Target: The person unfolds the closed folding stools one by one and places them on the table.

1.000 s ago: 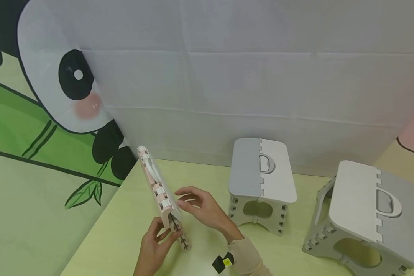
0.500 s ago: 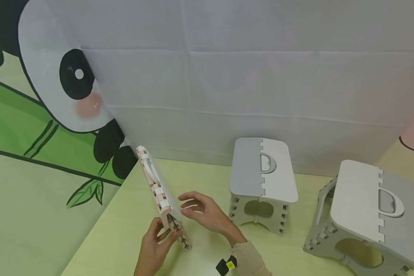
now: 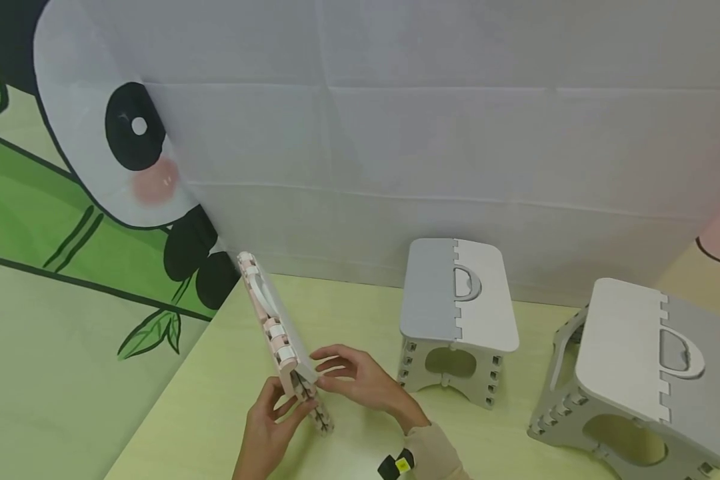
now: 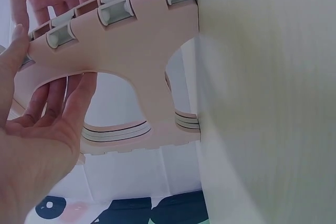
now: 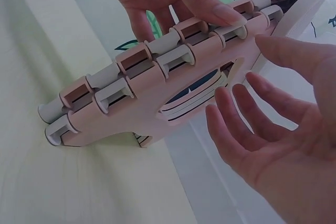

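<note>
A folded step stool [image 3: 288, 340], pink and white with a carry handle, stands on edge on the table at centre left. My left hand [image 3: 267, 427] grips its near side. In the left wrist view, the fingers of that hand [image 4: 47, 145] reach through the cutout in the pink leg panel [image 4: 136, 40], and the thumb lies over the hinged edge. My right hand [image 3: 360, 380] is at the white top's near corner, fingers loosely bent. In the right wrist view, the right hand [image 5: 278, 119] has its fingertips close beside the pink panel [image 5: 152, 85], holding nothing.
Two unfolded grey-and-white step stools stand to the right, a smaller one [image 3: 456, 293] in the middle and a larger one [image 3: 648, 367] near the right edge. A pale cloth wall [image 3: 396, 147] rises behind the light wooden table [image 3: 180, 413], with a printed panda at left.
My right hand has drifted slightly right and toward me, along the stool's white top to its near corner. The left hand and the folded stool have hardly moved.
</note>
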Demonstrator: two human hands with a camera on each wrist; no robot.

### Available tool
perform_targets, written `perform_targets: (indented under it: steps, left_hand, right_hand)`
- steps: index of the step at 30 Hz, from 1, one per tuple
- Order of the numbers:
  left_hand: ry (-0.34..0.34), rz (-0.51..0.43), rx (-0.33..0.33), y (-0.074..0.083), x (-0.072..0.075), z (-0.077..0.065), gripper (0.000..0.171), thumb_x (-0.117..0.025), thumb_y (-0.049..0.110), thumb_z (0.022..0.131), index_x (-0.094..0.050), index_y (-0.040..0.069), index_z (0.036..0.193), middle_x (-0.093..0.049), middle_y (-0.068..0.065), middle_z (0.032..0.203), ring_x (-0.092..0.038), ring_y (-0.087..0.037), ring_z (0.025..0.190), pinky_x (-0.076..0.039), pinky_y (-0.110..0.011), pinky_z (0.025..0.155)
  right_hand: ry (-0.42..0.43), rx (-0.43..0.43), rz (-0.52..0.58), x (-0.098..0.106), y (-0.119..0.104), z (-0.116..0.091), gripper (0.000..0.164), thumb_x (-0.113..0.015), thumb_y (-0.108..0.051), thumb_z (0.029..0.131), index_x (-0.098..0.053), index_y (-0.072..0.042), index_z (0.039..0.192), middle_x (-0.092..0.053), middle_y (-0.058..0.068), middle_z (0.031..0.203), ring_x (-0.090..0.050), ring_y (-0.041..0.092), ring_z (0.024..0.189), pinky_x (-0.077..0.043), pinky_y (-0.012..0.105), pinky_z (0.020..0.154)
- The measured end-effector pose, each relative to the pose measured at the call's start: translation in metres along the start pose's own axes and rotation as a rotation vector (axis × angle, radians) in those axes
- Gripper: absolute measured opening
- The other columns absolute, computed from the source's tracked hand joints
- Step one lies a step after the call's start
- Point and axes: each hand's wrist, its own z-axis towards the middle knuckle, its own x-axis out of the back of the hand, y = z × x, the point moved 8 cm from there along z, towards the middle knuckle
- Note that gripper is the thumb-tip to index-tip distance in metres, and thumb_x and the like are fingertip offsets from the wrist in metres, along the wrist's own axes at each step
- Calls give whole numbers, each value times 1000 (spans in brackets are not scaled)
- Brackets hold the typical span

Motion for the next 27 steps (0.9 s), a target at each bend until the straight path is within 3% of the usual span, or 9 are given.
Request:
perform_targets:
  steps: [8, 15, 27]
  left_hand:
    - [4, 3, 0, 0, 1, -2, 43, -83, -1, 84, -59, 6, 119, -65, -3, 120, -62, -3, 117, -59, -32, 92]
    - [2, 5, -8, 2, 1, -2, 42, -83, 1, 85, -60, 7, 119, -65, -2, 120, -62, -4, 117, -58, -30, 92]
    - [6, -11, -11, 3, 0, -4, 43, -84, 4, 85, -62, 9, 121, -64, -2, 121, -60, -8, 121, -58, -31, 94]
  right_hand:
    - [-66, -35, 104, -5, 7, -3, 38, -65, -16, 103, -58, -8, 140, -60, 8, 138, -57, 30, 130, -51, 33, 105]
    - [-103, -29, 117, -6, 9, -5, 40, -64, -16, 104, -56, -5, 141, -60, 10, 138, -57, 24, 130, -51, 34, 106]
    - [-135, 5, 129, -12, 10, -6, 38, -68, -13, 101, -61, -11, 138, -62, 1, 134, -56, 19, 132, -45, 41, 114]
